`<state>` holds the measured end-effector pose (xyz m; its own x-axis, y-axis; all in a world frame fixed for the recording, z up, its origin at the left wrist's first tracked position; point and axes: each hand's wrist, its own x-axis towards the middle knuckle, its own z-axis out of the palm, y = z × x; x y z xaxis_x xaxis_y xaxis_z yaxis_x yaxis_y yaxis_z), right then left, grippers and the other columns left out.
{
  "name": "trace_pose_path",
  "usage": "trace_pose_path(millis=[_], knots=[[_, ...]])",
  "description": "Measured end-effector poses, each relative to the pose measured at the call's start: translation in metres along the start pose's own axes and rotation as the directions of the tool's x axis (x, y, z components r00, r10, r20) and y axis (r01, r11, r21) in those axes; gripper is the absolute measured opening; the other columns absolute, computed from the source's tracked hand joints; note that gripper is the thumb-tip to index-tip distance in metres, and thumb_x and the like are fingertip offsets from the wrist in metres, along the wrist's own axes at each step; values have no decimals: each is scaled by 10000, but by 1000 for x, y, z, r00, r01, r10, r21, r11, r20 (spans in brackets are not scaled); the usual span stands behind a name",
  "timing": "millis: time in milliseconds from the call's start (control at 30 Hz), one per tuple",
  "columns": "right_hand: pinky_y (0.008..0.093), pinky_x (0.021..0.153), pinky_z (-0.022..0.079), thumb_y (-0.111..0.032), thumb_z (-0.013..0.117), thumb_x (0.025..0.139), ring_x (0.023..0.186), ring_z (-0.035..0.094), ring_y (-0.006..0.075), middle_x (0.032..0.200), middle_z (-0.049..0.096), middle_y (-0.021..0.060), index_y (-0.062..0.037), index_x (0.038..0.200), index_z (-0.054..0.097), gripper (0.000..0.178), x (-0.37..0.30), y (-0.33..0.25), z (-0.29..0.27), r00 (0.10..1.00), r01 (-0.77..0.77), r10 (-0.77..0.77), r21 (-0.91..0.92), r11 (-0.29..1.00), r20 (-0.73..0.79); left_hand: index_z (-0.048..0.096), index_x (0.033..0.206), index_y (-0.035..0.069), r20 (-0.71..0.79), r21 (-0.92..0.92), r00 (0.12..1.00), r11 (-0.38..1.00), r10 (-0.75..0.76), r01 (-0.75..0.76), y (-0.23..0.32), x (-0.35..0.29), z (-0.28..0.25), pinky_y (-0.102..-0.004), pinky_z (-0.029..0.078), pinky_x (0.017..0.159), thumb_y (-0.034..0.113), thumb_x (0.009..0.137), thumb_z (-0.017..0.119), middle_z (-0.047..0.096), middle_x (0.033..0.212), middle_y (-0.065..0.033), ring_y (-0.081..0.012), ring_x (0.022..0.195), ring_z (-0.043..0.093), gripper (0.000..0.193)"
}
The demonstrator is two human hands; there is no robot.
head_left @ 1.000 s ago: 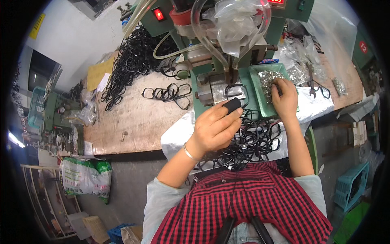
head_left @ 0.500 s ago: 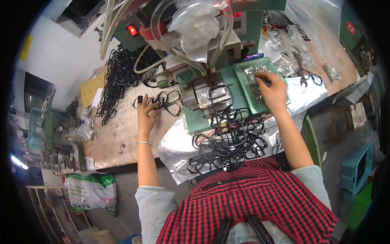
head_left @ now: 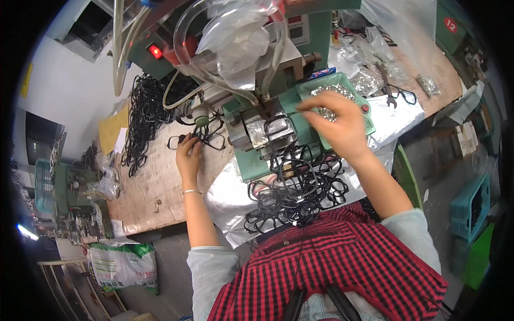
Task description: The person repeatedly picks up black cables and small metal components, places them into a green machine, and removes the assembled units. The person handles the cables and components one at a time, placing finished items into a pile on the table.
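My left hand is on the table left of the green bench machine, its fingers closed on a black eyeglass frame. My right hand hovers over the near part of a green tray of small shiny metal pieces. Its thumb and forefinger come together toward the machine's metal block; whatever lies between them is too small to make out. Another black eyeglass frame is at that block, under the machine's head. A tangle of black eyeglass frames hangs in front.
A heap of black frames lies at the back left, beside yellow paper. Right of the tray are a wrench, plastic bags and silver foil. Clear hoses hang round the machine's top.
My right hand has lifted out of the metal pieces and moved left toward the machine. My left hand's spread fingers have closed onto the eyeglass frame. The whole view has shifted slightly.
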<state>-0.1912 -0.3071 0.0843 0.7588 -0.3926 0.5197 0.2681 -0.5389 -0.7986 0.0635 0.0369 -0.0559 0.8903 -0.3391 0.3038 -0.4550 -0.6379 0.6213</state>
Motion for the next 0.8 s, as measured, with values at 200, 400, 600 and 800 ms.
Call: trace_pose_path(millis=[200,400,600,800], knots=[[272,846,499,-62,709,789,875,671,119,884,718,67,24,1167,580,408,15,7,44,974,-212,227,422,881,15,693,1076,-67,-418,-323,904,944,-83,-63,20,1,-10,-232,517,764,142,984,653,726,953,-76,-114,869,670,232],[262,841,491,-46,725,784,856,652,102,874,705,68,40,1255,541,513,13,-6,50,963,-258,261,485,836,62,570,976,22,-458,-695,833,709,-311,-117,82,-20,-42,-346,646,736,197,990,640,638,989,-73,-144,886,647,189],[274,843,494,-31,713,794,897,635,110,896,691,62,49,1280,521,529,9,-31,49,922,-347,385,544,764,47,581,1090,-4,-785,-406,616,692,71,-597,195,-80,-55,-380,602,794,131,1013,577,655,1090,-169,-253,920,679,156],[364,984,478,-76,651,827,1071,661,267,1096,708,138,-23,1115,686,296,0,-6,19,997,-70,67,84,994,44,644,901,23,-106,20,464,469,879,-883,248,-96,-40,-325,522,608,95,798,778,714,1053,-166,-247,744,588,184]])
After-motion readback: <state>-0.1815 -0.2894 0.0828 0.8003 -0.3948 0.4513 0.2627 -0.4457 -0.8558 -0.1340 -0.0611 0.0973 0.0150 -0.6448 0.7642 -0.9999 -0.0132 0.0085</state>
